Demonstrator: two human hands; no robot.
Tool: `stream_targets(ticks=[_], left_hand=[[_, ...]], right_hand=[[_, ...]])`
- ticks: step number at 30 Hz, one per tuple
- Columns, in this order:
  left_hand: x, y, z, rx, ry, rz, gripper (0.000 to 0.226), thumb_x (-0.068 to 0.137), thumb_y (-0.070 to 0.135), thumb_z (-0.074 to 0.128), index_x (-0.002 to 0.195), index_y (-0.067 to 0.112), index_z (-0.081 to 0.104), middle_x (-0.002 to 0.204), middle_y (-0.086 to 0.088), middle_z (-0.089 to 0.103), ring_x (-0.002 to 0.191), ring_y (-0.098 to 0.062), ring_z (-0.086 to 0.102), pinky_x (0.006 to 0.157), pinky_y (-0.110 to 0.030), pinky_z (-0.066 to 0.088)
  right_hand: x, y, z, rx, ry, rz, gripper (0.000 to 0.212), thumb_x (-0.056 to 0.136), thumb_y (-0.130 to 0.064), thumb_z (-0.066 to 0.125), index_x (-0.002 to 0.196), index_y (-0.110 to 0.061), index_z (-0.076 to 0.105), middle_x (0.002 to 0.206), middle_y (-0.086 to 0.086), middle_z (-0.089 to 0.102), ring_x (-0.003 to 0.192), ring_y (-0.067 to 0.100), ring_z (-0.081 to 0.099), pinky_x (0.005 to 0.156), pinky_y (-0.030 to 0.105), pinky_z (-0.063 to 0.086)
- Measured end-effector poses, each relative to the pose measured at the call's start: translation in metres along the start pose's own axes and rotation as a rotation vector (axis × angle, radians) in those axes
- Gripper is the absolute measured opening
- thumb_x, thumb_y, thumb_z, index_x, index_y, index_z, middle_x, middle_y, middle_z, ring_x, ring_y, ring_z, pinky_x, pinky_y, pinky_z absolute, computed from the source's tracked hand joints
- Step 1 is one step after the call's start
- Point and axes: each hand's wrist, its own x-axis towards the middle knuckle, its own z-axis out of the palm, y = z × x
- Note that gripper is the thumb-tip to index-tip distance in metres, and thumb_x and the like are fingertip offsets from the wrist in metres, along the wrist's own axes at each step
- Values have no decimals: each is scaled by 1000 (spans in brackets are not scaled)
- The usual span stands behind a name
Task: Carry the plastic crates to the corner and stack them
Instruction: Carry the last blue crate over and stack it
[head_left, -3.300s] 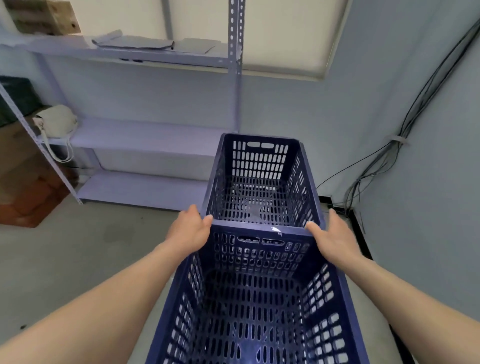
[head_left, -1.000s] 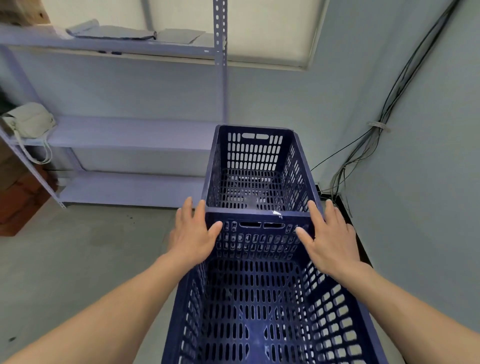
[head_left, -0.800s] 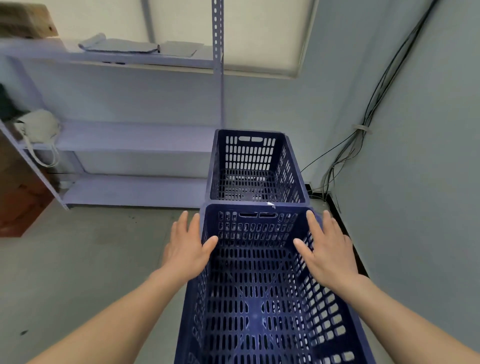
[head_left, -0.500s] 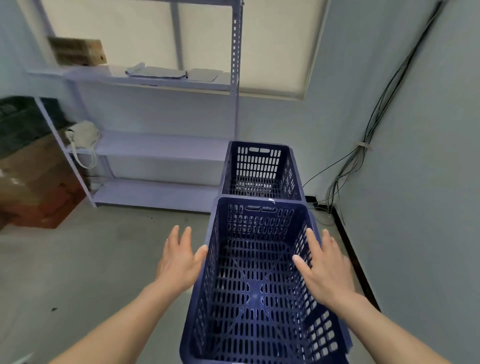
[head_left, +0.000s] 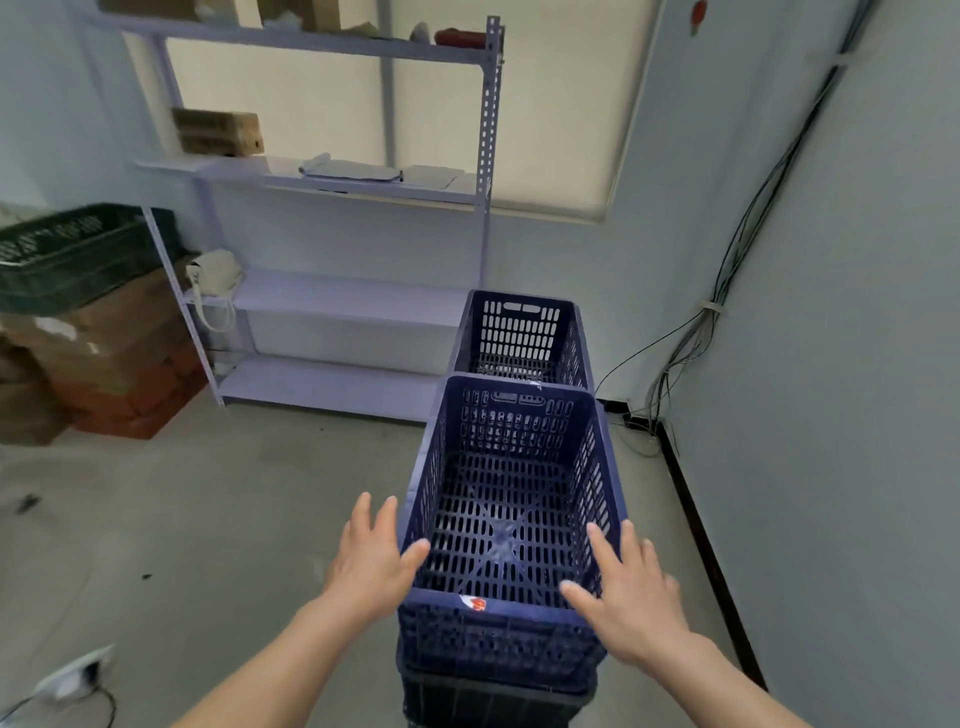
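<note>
Near crate (head_left: 511, 519) sits on lower crate (head_left: 493, 699); far crate (head_left: 522, 338) at 12 o'clock. Left grip (head_left: 371, 564), right grip (head_left: 631, 597) spread, empty. Stacking seems done.

The near blue plastic crate (head_left: 501, 642) stands upright and empty, with slotted walls and base and a small red-and-white sticker (head_left: 475, 604) on its near rim. It sits on a darker crate (head_left: 488, 701), of which only the upper part shows. The far blue crate (head_left: 519, 332), also upright and empty, stands end to end just behind it.
</note>
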Motion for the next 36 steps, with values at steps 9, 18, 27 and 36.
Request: stream_targets(ticks=[9,18,27,36], left_hand=[[0,-13,36,138,-418,13,61,107,38,40,162,22,19,167,-14,-19,156,-32,-8,126,-44,12],[1,-7,50,494,-474,43,69,106,15,39,163,20,1,161,-25,-29,152,-48,-7,122,-49,21],[11,11,46,674,-382,47,33,91,-11,47,114,8,62,151,-34,35,106,-27,68,75,-34,51],[19,12,53,745,-317,113,39,92,-10,46,124,6,62,147,-35,42,117,-26,63,89,-38,56]], right_hand=[[5,-15,34,59,-328,30,72,104,-59,45,166,-37,16,175,10,-2,160,38,2,126,48,19],[7,-21,60,24,-256,21,56,111,-38,39,165,-34,24,171,14,21,157,47,7,125,51,22],[19,-27,60,-37,-103,-17,27,107,-37,46,109,-22,68,105,0,73,101,26,65,89,39,55],[26,-26,53,-83,-140,-73,31,108,-40,47,80,-27,53,80,-7,58,72,15,54,61,29,43]])
